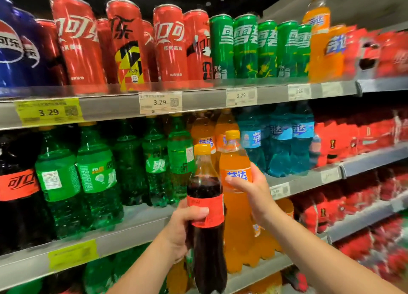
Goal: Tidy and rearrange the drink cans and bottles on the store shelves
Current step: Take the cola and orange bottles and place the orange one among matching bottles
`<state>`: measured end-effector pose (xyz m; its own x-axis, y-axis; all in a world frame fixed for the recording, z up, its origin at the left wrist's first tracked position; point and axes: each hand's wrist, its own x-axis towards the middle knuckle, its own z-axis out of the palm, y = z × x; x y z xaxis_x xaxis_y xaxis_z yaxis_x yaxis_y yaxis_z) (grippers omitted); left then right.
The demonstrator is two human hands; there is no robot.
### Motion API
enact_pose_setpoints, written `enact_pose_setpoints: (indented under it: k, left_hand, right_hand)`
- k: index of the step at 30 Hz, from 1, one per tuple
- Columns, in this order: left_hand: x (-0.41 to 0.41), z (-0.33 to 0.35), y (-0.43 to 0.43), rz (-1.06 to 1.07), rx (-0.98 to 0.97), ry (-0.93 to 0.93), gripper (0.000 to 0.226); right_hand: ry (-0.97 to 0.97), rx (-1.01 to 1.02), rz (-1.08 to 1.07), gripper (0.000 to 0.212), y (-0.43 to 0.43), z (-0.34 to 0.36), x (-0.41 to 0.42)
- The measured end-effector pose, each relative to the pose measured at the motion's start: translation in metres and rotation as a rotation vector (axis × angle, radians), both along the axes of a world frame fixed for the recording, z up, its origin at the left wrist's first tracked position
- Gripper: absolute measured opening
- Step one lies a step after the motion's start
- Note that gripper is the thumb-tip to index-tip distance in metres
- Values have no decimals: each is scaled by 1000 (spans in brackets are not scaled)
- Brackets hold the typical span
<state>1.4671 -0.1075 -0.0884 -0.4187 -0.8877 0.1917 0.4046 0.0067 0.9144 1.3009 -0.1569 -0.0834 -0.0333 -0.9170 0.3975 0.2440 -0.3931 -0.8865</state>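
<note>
Gripping a cola bottle (206, 190) round its red label, the left hand (185, 227) holds it just in front of the middle shelf (132, 229), while the right hand (254, 190) clasps an orange soda bottle (236, 161) there too, so both seem unplaced and the tidying looks unfinished.

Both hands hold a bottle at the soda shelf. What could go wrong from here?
1. The left hand grips the cola bottle and the right hand the orange bottle: no free hand if one slips.
2. Sliding either in may knock the packed green bottles.
3. The cola's yellow cap could get it misfiled among the shelved orange bottles.
</note>
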Motion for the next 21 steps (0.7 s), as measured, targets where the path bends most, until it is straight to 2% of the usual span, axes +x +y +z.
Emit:
enact_pose_setpoints:
  k: [9,15,21]
  left_hand:
    - [-91,-3,-40,207,34,85,68]
    - [-130,-8,-61,278,33,106,67]
    - [-136,-11,-76,305,-13,76,61]
  right_hand:
    - [-9,41,72,54,-50,4,-96]
    - [48,64,232,54,-77,-5,-114]
    - [37,87,281,71,-95,-17,-121]
